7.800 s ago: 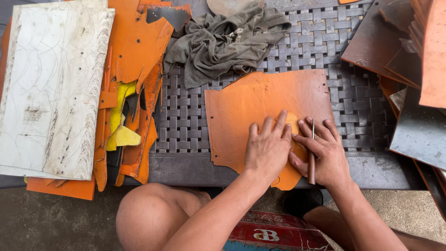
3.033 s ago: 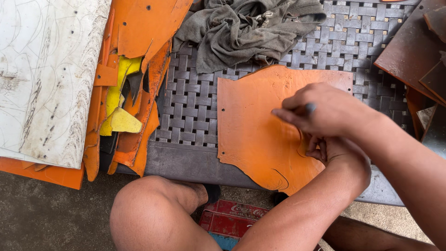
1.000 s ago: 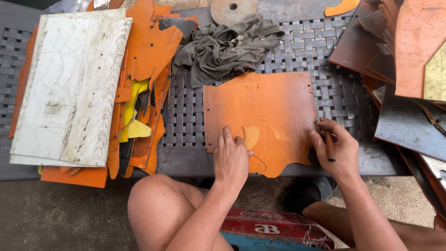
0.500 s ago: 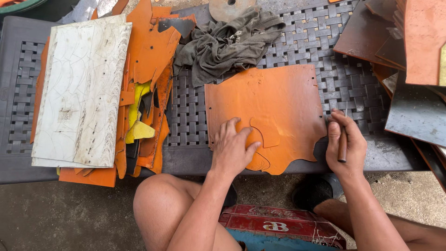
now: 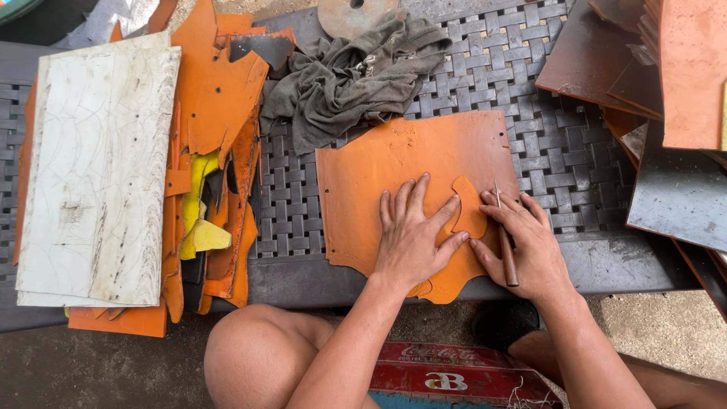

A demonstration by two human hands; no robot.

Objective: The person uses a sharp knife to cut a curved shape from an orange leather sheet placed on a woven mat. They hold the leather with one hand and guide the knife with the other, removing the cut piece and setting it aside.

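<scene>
Now I am seeing the left hand pressing flat, open, on the small pattern piece, newly shifted rightward across the orange sheet. The right hand is gripping the awl beside it, so tracing is resuming.

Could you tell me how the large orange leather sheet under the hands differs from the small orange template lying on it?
The large orange leather sheet spreads across the woven bench top, while the small orange template fits between the left hand and right hand. The sheet has straight edges with small holes; the template is rounded and lobed. Both are flat and orange.
</scene>
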